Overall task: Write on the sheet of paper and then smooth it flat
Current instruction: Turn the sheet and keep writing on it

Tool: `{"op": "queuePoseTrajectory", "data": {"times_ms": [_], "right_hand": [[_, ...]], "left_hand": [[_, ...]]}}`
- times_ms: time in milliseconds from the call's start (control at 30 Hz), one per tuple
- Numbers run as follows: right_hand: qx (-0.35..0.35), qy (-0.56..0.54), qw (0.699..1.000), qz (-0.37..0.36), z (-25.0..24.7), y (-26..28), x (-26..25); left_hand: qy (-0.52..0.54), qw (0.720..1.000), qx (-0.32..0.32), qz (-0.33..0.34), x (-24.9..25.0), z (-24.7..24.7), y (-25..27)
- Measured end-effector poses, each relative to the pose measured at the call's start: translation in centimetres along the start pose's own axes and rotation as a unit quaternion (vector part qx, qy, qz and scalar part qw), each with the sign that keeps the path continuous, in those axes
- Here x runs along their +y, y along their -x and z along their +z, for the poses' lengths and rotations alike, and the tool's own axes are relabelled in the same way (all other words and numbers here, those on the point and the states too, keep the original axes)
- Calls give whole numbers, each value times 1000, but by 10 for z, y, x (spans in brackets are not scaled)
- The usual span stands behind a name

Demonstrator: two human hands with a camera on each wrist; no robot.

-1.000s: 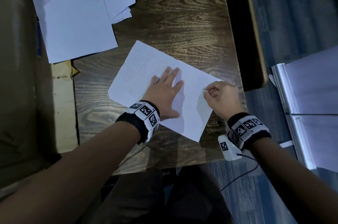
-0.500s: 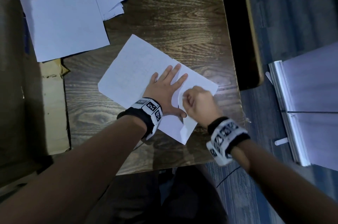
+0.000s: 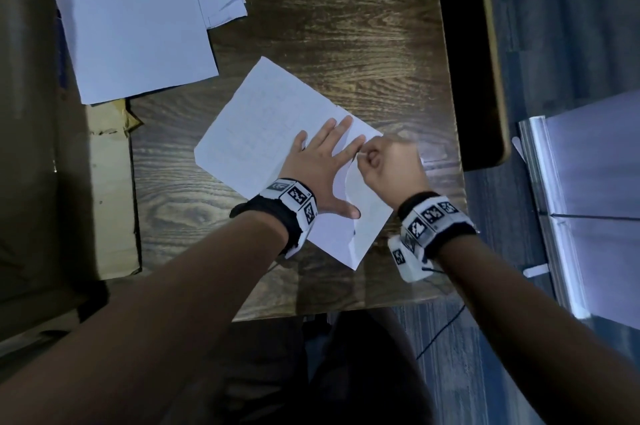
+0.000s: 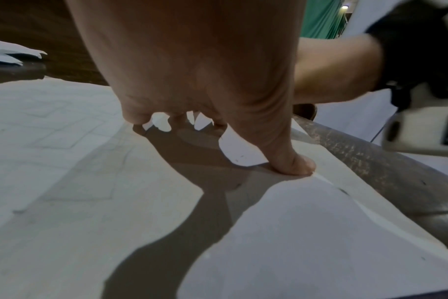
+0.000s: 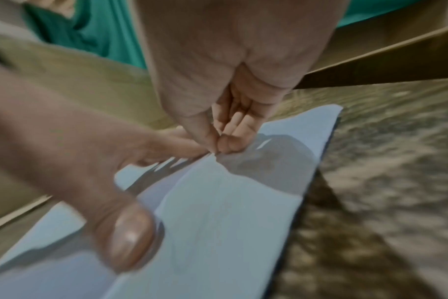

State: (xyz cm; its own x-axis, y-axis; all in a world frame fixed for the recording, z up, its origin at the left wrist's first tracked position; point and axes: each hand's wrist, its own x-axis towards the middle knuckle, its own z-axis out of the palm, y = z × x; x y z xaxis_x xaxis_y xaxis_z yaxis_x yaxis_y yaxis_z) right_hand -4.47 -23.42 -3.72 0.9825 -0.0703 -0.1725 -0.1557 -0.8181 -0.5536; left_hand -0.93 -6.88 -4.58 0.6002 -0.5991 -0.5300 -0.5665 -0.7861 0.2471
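likely an office or study room, though the light is dim. a wood-grain desk (image 3: 346, 26) carries a loose stack of papers (image 3: 138, 15), with a cardboard box (image 3: 110, 202) alongside and grey carpet flooring (image 3: 571, 26) beneath.

Sheet of paper (image 3: 263, 119) lies skewed on the wooden table (image 3: 346, 26); its right part bulges up off the surface. Left hand (image 3: 320, 164) lies flat on the sheet, fingers spread and straight, thumb toward the near edge; right hand (image 3: 388, 164) sits just beside the left fingertips with fingers curled, over the sheet's right corner, whether it pinches the paper cannot be told here. A stack of white papers (image 3: 138, 19) lies at the table's far left, over a cardboard box (image 3: 107, 202).
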Motion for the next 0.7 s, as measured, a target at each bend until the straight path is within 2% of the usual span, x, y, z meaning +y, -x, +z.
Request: {"op": "queuePoseTrajectory", "data": {"times_ms": [67,133,200,267,333,367,433,500,600,700], "right_hand": [[4,-21,1000,20,9,12,-3],[-38,-24,999,-16,14,47,-14],[-80,-20,996,-33,6,48,-14],[-43,2,999,-22,2,14,-7],[-1,-10,1000,-1,6,6,-3],[4,-16,1000,6,12,15,-4],[-29,-26,999,-18,16,47,-14],[-66,-21,997,-26,6,47,-12],[-7,-7,1000,15,-2,1,-1],[4,-5,1000,27,9,21,-2]], "left_hand": [[-9,1000,5,-4,0,3,-1],[-28,999,15,-5,2,4,-3],[-27,999,18,-5,0,2,-4],[-9,1000,13,2,-2,0,-4],[-4,1000,10,1,-1,1,-2],[-9,1000,10,-2,-1,3,-2],[-28,999,14,-7,1,3,-4],[-27,999,17,-6,0,1,-4],[-9,1000,8,-1,-1,0,-1],[-23,1000,2,-13,4,-1,-2]]}}
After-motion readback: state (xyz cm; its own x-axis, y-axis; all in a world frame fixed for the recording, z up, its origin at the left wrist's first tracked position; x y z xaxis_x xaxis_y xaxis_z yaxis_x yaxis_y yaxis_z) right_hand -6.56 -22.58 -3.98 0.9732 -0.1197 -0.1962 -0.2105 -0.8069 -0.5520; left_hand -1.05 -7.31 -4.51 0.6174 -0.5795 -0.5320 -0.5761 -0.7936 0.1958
